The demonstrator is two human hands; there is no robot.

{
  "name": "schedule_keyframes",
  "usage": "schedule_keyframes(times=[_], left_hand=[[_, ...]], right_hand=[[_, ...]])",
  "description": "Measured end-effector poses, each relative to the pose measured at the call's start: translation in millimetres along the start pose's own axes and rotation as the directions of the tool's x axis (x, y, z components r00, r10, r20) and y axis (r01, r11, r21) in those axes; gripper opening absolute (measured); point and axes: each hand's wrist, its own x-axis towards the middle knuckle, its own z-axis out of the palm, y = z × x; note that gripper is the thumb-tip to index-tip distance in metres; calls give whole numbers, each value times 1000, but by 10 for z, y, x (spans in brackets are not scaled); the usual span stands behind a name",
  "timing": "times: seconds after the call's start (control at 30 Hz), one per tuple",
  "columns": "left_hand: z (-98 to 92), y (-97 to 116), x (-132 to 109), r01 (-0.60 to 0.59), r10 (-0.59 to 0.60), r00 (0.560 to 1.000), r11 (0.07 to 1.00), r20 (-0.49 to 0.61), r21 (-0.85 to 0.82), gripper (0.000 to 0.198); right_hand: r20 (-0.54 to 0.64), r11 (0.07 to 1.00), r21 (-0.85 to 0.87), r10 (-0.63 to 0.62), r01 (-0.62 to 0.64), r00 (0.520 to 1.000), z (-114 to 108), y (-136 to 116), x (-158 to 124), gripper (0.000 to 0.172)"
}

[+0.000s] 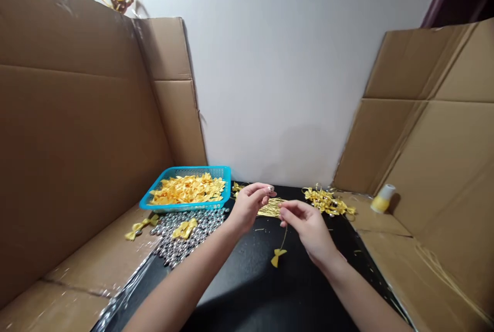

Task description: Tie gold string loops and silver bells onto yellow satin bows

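Observation:
My left hand (pixel 249 207) is raised over the black table, thumb and fingertips pinched on a small silver bead (pixel 270 189). Just right of it, my right hand (pixel 306 224) pinches a thin gold string (pixel 284 237). From that string a yellow ribbon bow (pixel 278 257) dangles below the fingers. Behind both hands lies a bundle of cut gold strings (pixel 269 209), partly hidden by them. Many silver beads (pixel 173 247) are spread to the left, with loose yellow bows (pixel 185 228) on top.
A blue basket (pixel 227 188) full of yellow bows stands at the back left. Gold bows with strings and beads (pixel 326 201) form a pile at the back right. A yellow-and-white bottle-like object (pixel 383 199) stands near the right cardboard wall (pixel 443 167). Cardboard (pixel 77 141) also encloses the left.

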Motion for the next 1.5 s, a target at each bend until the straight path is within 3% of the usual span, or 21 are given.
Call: schedule_keyframes(times=[0.17, 0.37, 0.67, 0.87, 1.1, 1.27, 1.5], left_hand=[[254, 187, 83, -16, -7, 997, 950, -71, -312, 27], [257, 203, -2, 91, -108, 994, 847, -2, -523, 25], [267, 126, -73, -19, 12, 1000, 904, -19, -426, 24], [275, 94, -81, -52, 28, 997, 917, -67, -396, 25], [290, 79, -113, -85, 71, 996, 930, -52, -358, 22], [243, 87, -95, -109, 80, 992, 924, -93, -368, 18], [49, 226, 18, -35, 49, 994, 990, 100, -136, 14]], right_hand=[[-62, 985, 128, -112, 119, 992, 116, -44, 144, 20], [-50, 988, 103, -113, 117, 992, 148, 45, 157, 26], [-50, 978, 160, -130, 136, 990, 121, 66, 157, 21], [-46, 981, 159, -102, 108, 994, 135, 54, 137, 23], [-57, 974, 193, -111, 120, 992, 138, 68, 162, 22], [-80, 984, 108, -136, 144, 987, 89, 51, 181, 24], [-50, 985, -18, -174, 173, 984, 80, 17, 160, 23]])
